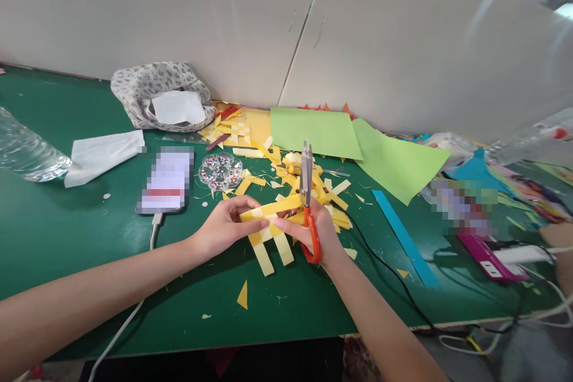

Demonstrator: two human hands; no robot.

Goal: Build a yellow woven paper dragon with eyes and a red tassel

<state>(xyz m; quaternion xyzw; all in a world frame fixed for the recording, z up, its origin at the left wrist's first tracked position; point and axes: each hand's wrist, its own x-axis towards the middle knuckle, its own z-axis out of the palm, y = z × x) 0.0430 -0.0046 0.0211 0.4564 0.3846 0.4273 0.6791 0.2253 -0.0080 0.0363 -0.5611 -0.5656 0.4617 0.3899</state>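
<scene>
Between my two hands is a small weave of yellow and cream paper strips (264,215), some loose ends hanging down toward the table. My left hand (224,221) pinches its left side between thumb and fingers. With thumb and fingers my right hand (324,236) grips its right side, and the same hand holds scissors (312,239) with orange handles. The scissors' metal blades point up and away from me and look closed. Behind and beneath my right hand lies a heap of yellow paper scraps (342,218).
A phone (168,179) on a white cable and a clear bead case (221,171) lie left of the scraps. Green paper sheets (313,131), a blue strip (405,239) and a magenta device (487,256) with cables are right. A fabric pouch (129,95) stands against the partition.
</scene>
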